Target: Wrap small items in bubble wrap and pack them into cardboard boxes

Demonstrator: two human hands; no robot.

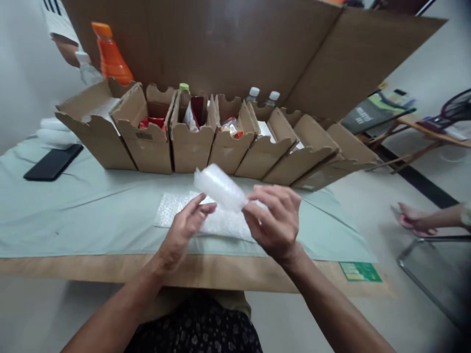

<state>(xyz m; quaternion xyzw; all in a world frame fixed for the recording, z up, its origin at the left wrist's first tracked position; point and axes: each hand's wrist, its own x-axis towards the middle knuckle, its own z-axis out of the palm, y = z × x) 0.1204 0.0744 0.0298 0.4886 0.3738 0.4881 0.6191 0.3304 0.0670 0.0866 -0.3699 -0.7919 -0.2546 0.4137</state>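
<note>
My right hand (275, 218) pinches one end of a rolled piece of bubble wrap (221, 188), holding it tilted above the table. Whether anything is inside the roll I cannot tell. Just below its other end is my left hand (187, 223), with fingers apart and nothing in them. Under both hands a flat sheet of bubble wrap (169, 211) lies on the pale green cloth (91, 211).
Several open cardboard boxes (147, 152) stand in a row behind the hands, some with packets inside. Behind them rise a cardboard panel (235, 49) and an orange bottle (112, 59). A black phone (53, 162) lies left; a green card (359, 271) lies at the front edge.
</note>
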